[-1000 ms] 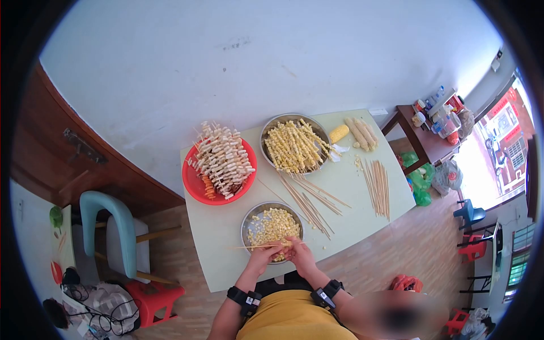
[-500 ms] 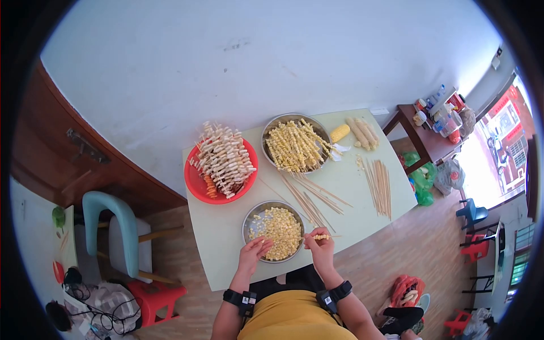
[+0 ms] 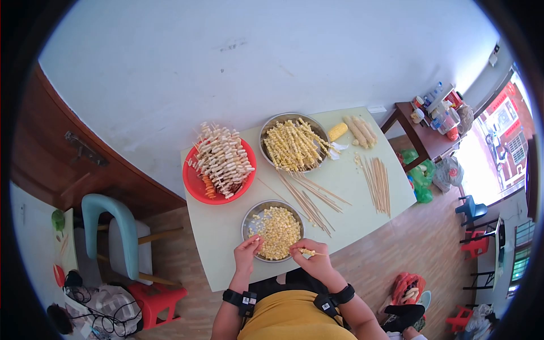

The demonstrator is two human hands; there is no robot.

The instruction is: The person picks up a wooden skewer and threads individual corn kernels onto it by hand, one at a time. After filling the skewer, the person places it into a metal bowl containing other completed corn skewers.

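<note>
A metal bowl (image 3: 245, 222) of loose corn kernels (image 3: 279, 229) stands near the table's front edge. My right hand (image 3: 317, 262) grips a thin skewer with corn kernels (image 3: 306, 251) threaded along part of it, held level over the bowl's right rim. At the bowl's left side, my left hand (image 3: 246, 255) is closed in a pinch. A small pale bit at its fingertips looks like a corn kernel. Farther back, a larger metal bowl (image 3: 264, 148) holds a heap of skewers strung with corn (image 3: 294, 144).
Left on the table is a red basin (image 3: 194, 187) piled with skewered pale pieces. Bare skewers (image 3: 310, 205) lie mid-table, with another bundle of sticks (image 3: 378, 186) at right. Corn cobs (image 3: 360, 132) rest at the back. A blue chair (image 3: 127, 238) stands left.
My right hand has moved left with the corn skewer, in over the bowl's right rim. My left hand has shifted slightly left, its fingers still pinched.
</note>
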